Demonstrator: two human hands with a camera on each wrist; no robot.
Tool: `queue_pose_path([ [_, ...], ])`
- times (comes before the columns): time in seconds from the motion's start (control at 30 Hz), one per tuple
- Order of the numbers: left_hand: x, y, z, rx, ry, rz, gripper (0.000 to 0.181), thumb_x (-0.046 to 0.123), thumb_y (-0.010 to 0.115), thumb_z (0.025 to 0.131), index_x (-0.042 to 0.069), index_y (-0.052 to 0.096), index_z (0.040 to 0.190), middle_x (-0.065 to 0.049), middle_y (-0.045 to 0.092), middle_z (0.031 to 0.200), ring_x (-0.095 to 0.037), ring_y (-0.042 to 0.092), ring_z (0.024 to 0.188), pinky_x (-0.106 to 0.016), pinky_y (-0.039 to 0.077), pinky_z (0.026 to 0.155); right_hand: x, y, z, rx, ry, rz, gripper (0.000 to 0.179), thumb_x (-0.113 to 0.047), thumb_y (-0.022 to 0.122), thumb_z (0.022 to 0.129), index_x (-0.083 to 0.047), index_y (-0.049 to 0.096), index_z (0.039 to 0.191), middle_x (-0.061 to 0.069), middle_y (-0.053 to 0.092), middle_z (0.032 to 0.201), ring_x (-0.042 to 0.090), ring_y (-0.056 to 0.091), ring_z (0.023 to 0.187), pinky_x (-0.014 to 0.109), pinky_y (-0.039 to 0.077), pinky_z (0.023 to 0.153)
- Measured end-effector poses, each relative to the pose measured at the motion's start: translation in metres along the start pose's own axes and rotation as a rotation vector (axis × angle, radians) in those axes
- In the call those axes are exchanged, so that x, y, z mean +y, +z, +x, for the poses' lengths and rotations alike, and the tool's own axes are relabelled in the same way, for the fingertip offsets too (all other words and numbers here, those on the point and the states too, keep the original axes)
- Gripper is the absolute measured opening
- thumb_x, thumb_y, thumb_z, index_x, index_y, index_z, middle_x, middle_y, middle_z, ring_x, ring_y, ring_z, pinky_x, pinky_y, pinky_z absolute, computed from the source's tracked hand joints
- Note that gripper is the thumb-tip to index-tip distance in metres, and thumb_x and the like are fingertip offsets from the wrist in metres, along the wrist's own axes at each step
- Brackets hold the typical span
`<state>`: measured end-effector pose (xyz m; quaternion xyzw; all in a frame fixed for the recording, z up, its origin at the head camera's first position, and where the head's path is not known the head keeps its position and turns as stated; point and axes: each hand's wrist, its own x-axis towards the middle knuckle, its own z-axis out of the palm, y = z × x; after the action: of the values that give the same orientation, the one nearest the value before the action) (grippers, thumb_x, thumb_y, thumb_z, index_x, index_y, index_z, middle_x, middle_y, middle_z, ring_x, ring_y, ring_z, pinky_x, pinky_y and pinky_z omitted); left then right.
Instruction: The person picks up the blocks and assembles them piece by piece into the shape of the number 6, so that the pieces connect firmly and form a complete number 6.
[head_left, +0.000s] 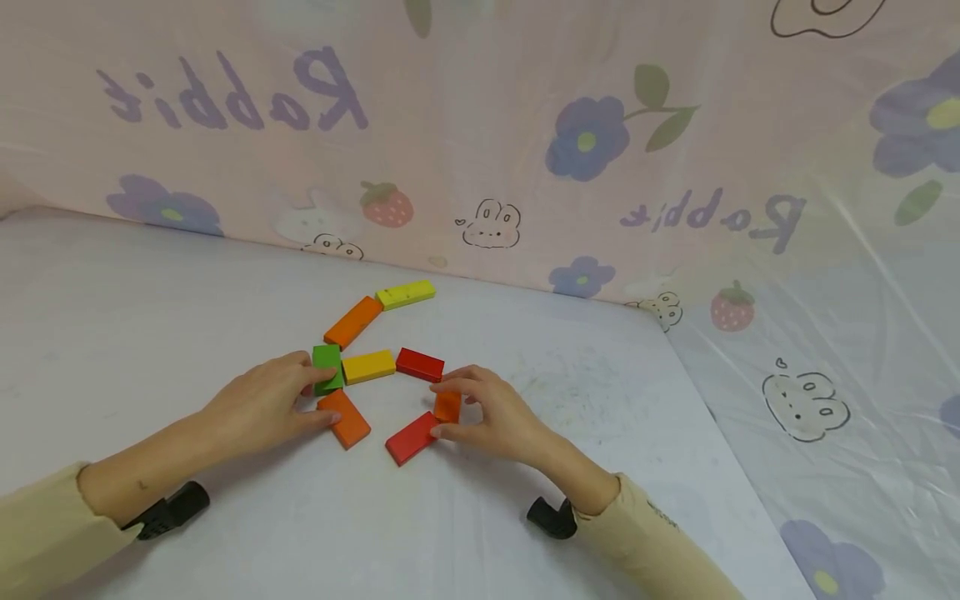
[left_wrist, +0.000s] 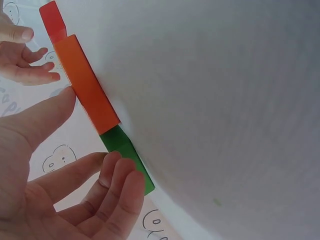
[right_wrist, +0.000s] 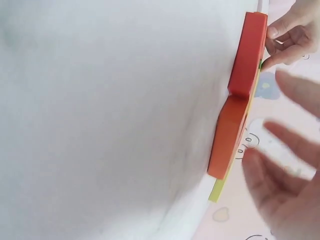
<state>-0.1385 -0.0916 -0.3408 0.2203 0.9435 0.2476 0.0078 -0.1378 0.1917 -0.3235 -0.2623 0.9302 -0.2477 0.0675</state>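
My left hand (head_left: 262,404) touches two blocks lying flat on the white surface. Its index finger is at the green block (head_left: 327,358), and its thumb meets the edge of the near orange block (head_left: 348,423). In the left wrist view, the other fingers of the left hand (left_wrist: 90,185) bend loosely beside the green block (left_wrist: 131,150). My right hand (head_left: 495,412) spreads thumb and fingers around a small orange block (head_left: 447,407), close to a red block (head_left: 411,439). In the right wrist view, the fingers of that hand (right_wrist: 285,175) are blurred and seem apart from the orange block (right_wrist: 227,137).
A yellow block (head_left: 368,367) and another red block (head_left: 420,365) run between the hands. Farther back lie a long orange block (head_left: 353,322) and a lime-yellow block (head_left: 406,294). A printed rabbit-and-flower sheet (head_left: 465,125) rises behind the white surface (head_left: 315,533).
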Motion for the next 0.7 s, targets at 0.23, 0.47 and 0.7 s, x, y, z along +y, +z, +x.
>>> queue_pose_path([
  [0.23,0.0002,0.0005,0.0001,0.003,0.008,0.002,0.053,0.030,0.077,0.073,0.003,0.064,0.116,0.000,0.045,0.072,-0.011,0.037,0.060,-0.021,0.026,0.049,0.0047,-0.0003,0.0029,-0.107,-0.094,-0.038,0.036,-0.026,0.074,0.079,-0.018,0.067,0.114,-0.001,0.055,0.117,0.013,0.047,0.111,0.032,0.044,0.091],
  [0.47,0.0013,-0.0005,-0.0009,0.013,0.011,0.000,0.052,0.028,0.077,0.073,0.002,0.064,0.116,0.000,0.045,0.071,-0.011,0.037,0.060,-0.020,0.026,0.049,0.0028,0.0030,0.0075,-0.105,-0.075,-0.052,0.028,-0.026,0.076,0.077,-0.020,0.070,0.104,-0.001,0.054,0.109,0.010,0.047,0.103,0.028,0.043,0.087],
  [0.7,0.0023,-0.0004,-0.0014,0.013,0.007,0.001,0.052,0.028,0.077,0.072,0.002,0.064,0.116,0.001,0.045,0.072,-0.010,0.037,0.060,-0.020,0.026,0.049,-0.0041,0.0052,0.0084,-0.083,-0.025,-0.021,0.024,-0.026,0.077,0.075,-0.019,0.070,0.097,0.000,0.054,0.106,0.012,0.047,0.101,0.030,0.042,0.085],
])
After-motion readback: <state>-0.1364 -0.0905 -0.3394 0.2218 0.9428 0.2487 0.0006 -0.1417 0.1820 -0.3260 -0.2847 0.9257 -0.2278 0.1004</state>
